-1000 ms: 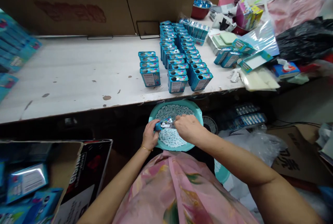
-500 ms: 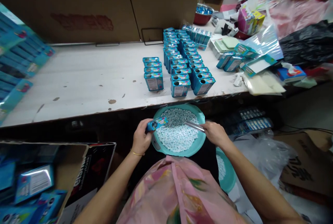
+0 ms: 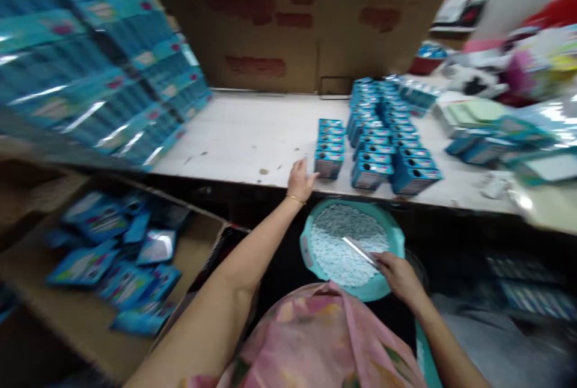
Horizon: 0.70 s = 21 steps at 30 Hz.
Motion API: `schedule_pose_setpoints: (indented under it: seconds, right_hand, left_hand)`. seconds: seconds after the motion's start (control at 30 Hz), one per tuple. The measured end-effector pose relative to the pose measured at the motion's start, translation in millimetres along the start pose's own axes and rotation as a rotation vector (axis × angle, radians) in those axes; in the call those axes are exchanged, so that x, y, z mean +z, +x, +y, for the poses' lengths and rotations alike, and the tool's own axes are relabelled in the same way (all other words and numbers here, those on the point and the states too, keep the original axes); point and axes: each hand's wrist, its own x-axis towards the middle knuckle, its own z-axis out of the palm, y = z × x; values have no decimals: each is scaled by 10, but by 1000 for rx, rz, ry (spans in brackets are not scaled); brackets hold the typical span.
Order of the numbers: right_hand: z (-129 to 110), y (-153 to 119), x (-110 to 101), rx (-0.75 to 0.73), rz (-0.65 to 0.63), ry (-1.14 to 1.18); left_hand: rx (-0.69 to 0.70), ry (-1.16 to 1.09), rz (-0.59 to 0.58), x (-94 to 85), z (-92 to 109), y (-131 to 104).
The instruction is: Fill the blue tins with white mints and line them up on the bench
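Note:
My left hand (image 3: pixel 302 181) is at the table's front edge, just left of the nearest box in a short row of small blue boxes (image 3: pixel 329 162). Its fingers are apart and nothing shows in them. My right hand (image 3: pixel 399 275) grips a narrow metal scoop (image 3: pixel 360 251), whose tip is over the white pellets (image 3: pixel 345 255) in a teal basin (image 3: pixel 396 237) on my lap. Two longer rows of blue boxes (image 3: pixel 372 174) stand further right on the white table (image 3: pixel 238 135).
Stacked blue packs (image 3: pixel 112 63) rise at the left, with a cardboard box (image 3: pixel 193 243) of loose blue packets below. A large cardboard panel (image 3: pixel 338 21) stands behind the table. Pale green sheets (image 3: pixel 478 112) lie at the right, by plastic bags.
My left hand has let go of the small blue box and moved up to the table beside the short row, which is longer by one box. The view has swung left.

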Motion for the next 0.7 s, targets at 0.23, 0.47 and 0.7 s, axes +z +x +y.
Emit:
schedule_pose_setpoints:
  seconds: [0.23,0.47,0.7]
  right_hand:
    - [310,391,436,401,-36,403]
    - [103,406,586,482,-105,434]
    - [-7,454,551,448,-157,385]
  left_hand:
    - [-277,372,459,-1537,-799,-901]
    - [-1232,813,-433,-2990,-1738,-1967]
    - [-1241,846,-675,-3117,-1755,-2247]
